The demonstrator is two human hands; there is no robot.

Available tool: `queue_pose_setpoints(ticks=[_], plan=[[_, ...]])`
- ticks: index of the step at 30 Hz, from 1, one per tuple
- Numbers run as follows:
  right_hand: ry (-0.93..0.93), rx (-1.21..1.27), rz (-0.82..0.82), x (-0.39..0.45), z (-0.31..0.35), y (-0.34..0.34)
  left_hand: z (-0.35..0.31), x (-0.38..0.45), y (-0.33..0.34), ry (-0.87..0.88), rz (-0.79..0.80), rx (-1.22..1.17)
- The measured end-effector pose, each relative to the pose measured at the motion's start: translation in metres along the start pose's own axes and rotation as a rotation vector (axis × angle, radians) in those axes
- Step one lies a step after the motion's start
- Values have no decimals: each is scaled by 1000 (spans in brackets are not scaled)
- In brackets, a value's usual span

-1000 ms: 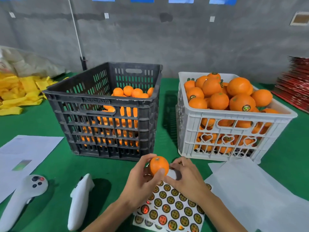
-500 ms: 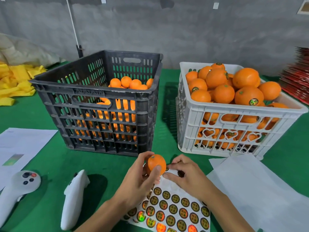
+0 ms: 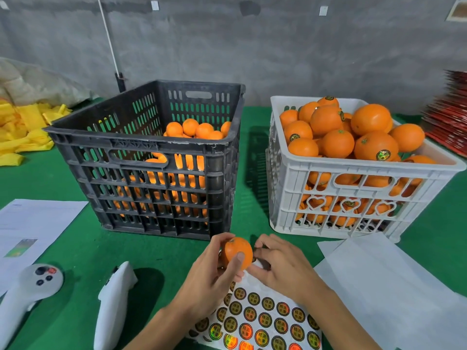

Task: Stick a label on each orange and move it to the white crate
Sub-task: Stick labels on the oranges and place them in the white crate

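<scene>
Label going on, risk of a bad stick or dropped fruit.
Left hand (image 3: 209,276) fingers curled round small round orange (image 3: 238,253), thumb on front, held above glossy round-sticker sheet (image 3: 262,322), near white slatted plastic crate (image 3: 358,198). Right hand (image 3: 280,266) fingertips pinched together at orange's side; label itself too small to tell. Could crease w/ uneven press; loose grip = orange rolls off.

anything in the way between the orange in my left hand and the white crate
Nothing visible blocks it. The orange is held by the left hand just in front of the white crate, though that crate is heaped above its rim.
</scene>
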State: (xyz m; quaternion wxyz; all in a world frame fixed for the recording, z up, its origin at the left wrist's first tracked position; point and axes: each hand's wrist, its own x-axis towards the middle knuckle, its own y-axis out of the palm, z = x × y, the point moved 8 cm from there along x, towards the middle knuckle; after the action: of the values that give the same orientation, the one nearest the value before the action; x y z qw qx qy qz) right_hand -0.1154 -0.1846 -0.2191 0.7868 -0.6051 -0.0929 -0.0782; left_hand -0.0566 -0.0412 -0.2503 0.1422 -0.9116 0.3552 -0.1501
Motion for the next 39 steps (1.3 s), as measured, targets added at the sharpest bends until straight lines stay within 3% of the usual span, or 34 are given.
queue_pose_setpoints(ticks=[7, 14, 20, 25, 32, 37, 39], plan=[[39, 235, 10, 0, -8, 10, -1, 0, -1, -2, -6, -8], [259, 524, -103, -1, -27, 16, 0, 1, 0, -22, -4, -15], [379, 629, -453, -6, -23, -13, 3, 8, 2, -61, -36, -61], [284, 517, -491, -5, -1, -24, 2, 26, 6, -110, -74, -228], [168, 173, -337, 2, 26, -51, -60, 59, -7, -45, -151, -355], [122, -78, -705, 18, 29, -162, -154, 112, -4, 126, -223, -292], [92, -162, -767, 30, 21, -201, -190, 140, -8, 166, -273, -267]])
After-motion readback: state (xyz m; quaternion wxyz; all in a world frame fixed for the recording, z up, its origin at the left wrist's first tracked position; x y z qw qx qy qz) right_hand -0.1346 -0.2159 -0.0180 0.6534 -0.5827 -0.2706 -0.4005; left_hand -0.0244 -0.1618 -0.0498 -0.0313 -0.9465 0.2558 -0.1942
